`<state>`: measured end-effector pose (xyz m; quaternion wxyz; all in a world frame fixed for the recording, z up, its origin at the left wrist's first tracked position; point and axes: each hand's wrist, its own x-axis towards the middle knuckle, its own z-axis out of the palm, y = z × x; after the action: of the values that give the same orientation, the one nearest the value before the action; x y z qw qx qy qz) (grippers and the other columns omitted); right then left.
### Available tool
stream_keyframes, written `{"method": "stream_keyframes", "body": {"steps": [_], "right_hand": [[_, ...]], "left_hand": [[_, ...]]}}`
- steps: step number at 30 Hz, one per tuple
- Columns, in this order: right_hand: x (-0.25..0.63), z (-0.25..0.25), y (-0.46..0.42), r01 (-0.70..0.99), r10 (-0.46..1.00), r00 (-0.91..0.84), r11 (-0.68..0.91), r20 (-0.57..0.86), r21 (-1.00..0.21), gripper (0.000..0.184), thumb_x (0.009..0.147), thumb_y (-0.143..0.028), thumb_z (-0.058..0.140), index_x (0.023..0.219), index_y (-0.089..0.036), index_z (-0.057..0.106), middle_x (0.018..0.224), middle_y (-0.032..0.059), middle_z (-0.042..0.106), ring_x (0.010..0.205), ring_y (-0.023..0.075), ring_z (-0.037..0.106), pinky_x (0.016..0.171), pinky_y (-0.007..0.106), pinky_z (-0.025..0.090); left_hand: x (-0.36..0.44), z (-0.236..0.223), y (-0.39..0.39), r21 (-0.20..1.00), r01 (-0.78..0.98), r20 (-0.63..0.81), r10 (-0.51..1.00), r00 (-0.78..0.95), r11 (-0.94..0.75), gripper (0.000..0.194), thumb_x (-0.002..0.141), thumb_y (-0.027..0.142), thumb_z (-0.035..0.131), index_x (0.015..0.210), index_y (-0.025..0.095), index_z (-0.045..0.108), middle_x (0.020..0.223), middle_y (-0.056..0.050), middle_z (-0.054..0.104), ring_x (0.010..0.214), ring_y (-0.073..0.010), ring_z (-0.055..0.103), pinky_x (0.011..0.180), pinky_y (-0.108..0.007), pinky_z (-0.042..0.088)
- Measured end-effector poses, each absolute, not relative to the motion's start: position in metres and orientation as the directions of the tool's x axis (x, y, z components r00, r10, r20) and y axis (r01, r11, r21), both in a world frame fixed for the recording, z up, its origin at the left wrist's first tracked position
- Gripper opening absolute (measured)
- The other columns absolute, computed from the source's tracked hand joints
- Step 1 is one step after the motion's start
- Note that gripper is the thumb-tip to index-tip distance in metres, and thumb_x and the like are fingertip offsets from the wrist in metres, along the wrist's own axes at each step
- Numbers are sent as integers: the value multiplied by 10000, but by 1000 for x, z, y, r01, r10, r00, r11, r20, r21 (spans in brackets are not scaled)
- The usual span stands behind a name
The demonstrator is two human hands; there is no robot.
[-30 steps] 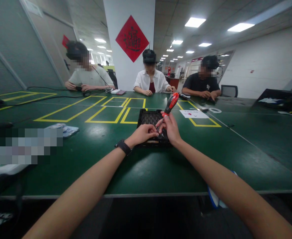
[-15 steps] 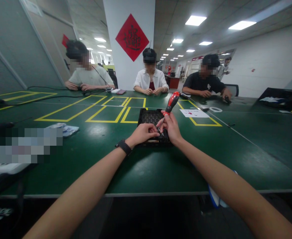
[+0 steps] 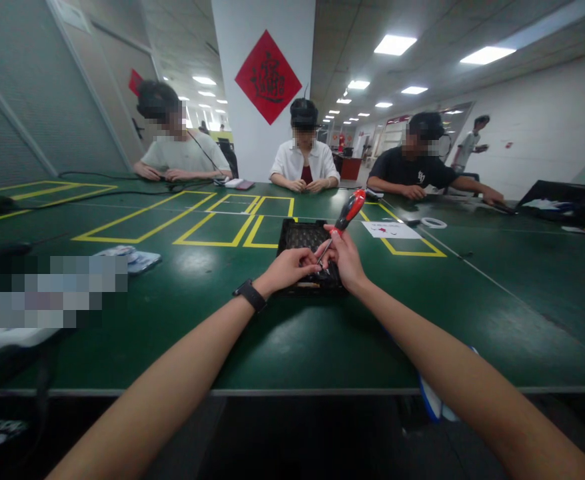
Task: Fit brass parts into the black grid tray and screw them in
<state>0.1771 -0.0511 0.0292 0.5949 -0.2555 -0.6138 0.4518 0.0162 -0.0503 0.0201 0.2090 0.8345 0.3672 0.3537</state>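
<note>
A screwdriver (image 3: pixel 349 213) with a red and black handle is in my right hand (image 3: pixel 346 259), its handle tilted up to the right. Its shaft points down to the left, toward my left fingertips. My left hand (image 3: pixel 290 267), with a dark watch on the wrist, is closed in a pinch at the screwdriver's tip; what it pinches is too small to make out. Both hands are over a black plastic crate (image 3: pixel 287 231) with a patterned inside. The near part of the crate holds small dark and pale things, partly hidden by my fingers.
Yellow tape rectangles (image 3: pixel 207 243) mark the green table (image 3: pixel 192 320). A printed white sheet (image 3: pixel 391 230) and a white ring (image 3: pixel 433 223) lie right of the crate. Packets (image 3: pixel 142 261) lie left. Several people sit across the table; a black laptop-like object (image 3: pixel 557 200) stands far right.
The screwdriver's handle has tipped a little further right and down. My hands stay in nearly the same place. Across the table, the person on the right has stretched an arm outward.
</note>
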Motion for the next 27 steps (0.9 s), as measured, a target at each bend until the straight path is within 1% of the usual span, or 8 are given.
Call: {"method": "stream_keyframes", "body": {"steps": [4, 10, 14, 17, 20, 24, 27], "right_hand": [[177, 29, -51, -223, 848, -181, 458, 498, -861, 421, 851, -514, 409, 1135, -203, 414, 637, -27, 627, 380, 67, 496, 389, 184, 401], [178, 30, -50, -245, 855, -179, 440, 487, -864, 403, 859, -507, 398, 1133, -212, 413, 669, -23, 622, 399, 73, 513, 406, 201, 421], [177, 30, -51, -240, 847, -180, 456, 501, -857, 389, 860, -498, 402, 1124, -213, 416, 672, -25, 619, 396, 69, 504, 401, 199, 408], [176, 30, -53, -222, 847, -175, 463, 502, -858, 399, 857, -509, 400, 1121, -210, 417, 665, -26, 618, 401, 66, 502, 403, 194, 400], [175, 31, -55, -206, 842, -172, 477, 511, -854, 399, 858, -510, 399, 1125, -214, 412, 672, -26, 621, 415, 65, 511, 413, 189, 401], [176, 31, -54, -205, 842, -164, 480, 513, -853, 382, 863, -513, 384, 1108, -221, 409, 662, -31, 614, 411, 68, 510, 408, 189, 397], [177, 30, -51, -238, 851, -144, 466, 505, -852, 369, 864, -510, 381, 1089, -220, 416, 646, -32, 608, 399, 72, 508, 394, 190, 392]], "left_hand": [[16, 19, -50, 581, 493, 431, 759, 488, -647, 239, 775, 362, 570, 775, 130, 632, 692, -18, 630, 630, -118, 535, 620, -221, 393], [15, 20, -49, 564, 453, 428, 714, 555, -690, 235, 830, 308, 493, 851, 142, 658, 772, -24, 658, 671, -121, 551, 648, -217, 394], [16, 19, -50, 574, 485, 438, 748, 500, -660, 270, 792, 396, 548, 827, 139, 625, 736, -18, 633, 658, -123, 540, 622, -218, 392], [16, 19, -50, 577, 503, 438, 763, 475, -644, 301, 747, 439, 596, 768, 138, 595, 697, -9, 612, 624, -116, 523, 607, -220, 388], [16, 18, -50, 569, 500, 446, 756, 479, -653, 275, 761, 410, 586, 744, 136, 596, 689, -11, 610, 622, -113, 520, 612, -221, 383], [16, 18, -50, 556, 473, 466, 727, 504, -684, 239, 785, 361, 565, 790, 131, 628, 709, -19, 625, 642, -117, 532, 622, -220, 381], [15, 18, -50, 559, 453, 460, 715, 527, -694, 226, 808, 331, 534, 816, 133, 641, 735, -21, 641, 659, -118, 546, 638, -220, 388]]}}
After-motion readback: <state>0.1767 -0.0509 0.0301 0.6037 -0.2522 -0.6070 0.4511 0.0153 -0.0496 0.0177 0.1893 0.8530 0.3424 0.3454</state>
